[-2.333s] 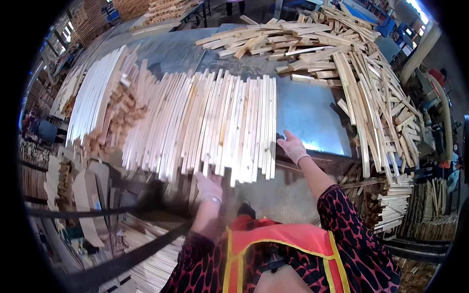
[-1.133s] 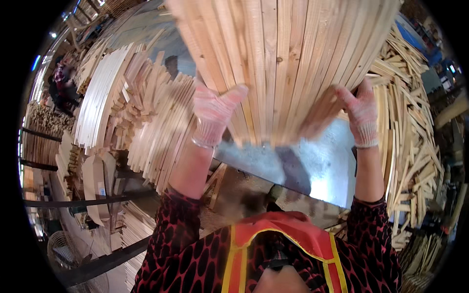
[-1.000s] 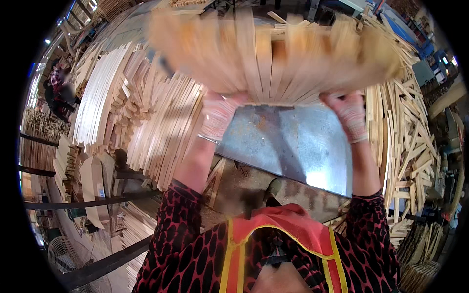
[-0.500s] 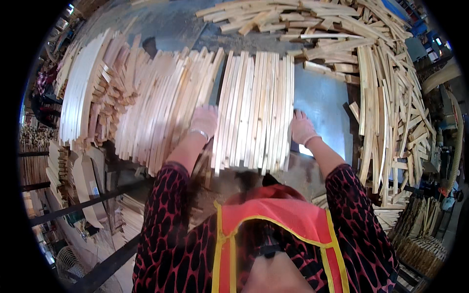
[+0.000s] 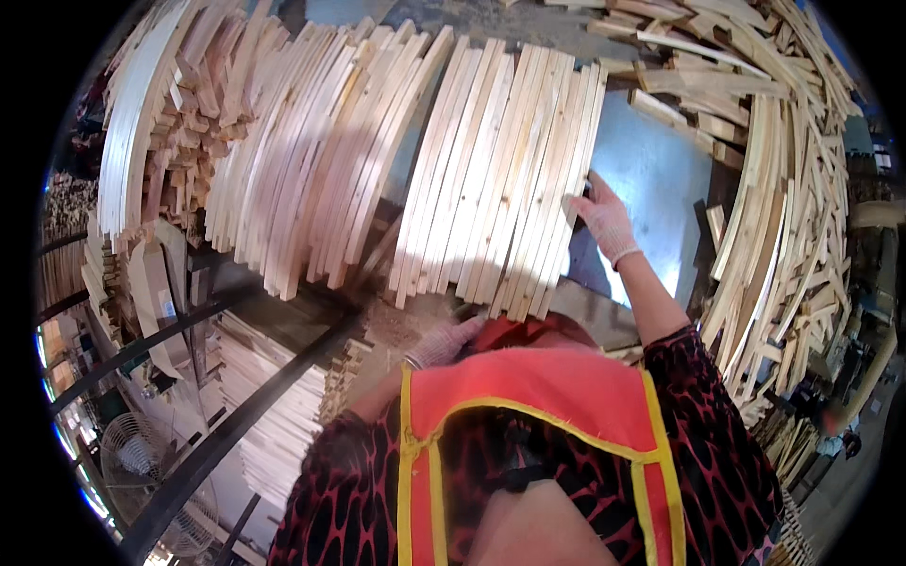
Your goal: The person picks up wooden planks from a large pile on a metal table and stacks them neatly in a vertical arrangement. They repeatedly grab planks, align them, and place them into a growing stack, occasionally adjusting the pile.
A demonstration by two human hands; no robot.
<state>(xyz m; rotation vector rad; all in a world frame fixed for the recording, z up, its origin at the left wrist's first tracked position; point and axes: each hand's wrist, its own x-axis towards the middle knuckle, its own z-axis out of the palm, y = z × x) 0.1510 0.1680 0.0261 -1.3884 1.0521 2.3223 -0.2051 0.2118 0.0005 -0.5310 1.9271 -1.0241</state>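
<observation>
On the metal table (image 5: 661, 179), right hand (image 5: 601, 215) fingers flat against the slat stack (image 5: 500, 179); left hand (image 5: 444, 341) curled, grip unclear.

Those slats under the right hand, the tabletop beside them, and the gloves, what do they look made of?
The slats look like pale bare wood, with visible grain and small knots, seemingly unfinished. The tabletop looks like sheet metal: grey-blue with a dull sheen. The glove on the right hand looks like whitish knitted fabric with a ribbed cuff; the left hand seems gloved alike.
</observation>
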